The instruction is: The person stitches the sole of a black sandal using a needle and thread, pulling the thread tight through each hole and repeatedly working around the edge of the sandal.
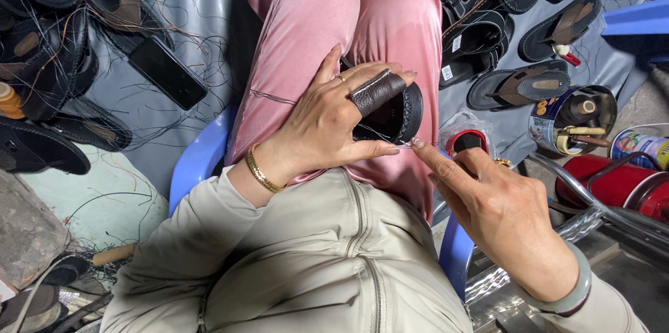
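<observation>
My left hand [327, 120] rests on my lap over pink trousers [390, 19] and grips a black sandal [404, 113]. A brown leather guard [376, 90] is wrapped around its index finger. My right hand [488, 200] is just right of the sandal, its fingertips pinched at the sandal's edge where a thin thread [380, 131] runs. A gold bracelet [259, 171] circles the left wrist, and a pale green bangle [575, 291] the right.
Black sandals lie in piles at the left [42, 61] and upper right [488, 19]. A dark phone [167, 72] lies on grey sheeting strewn with thread. An open tin with tools [571, 120] and a red cylinder [613, 180] stand at the right. I sit on a blue plastic chair [195, 159].
</observation>
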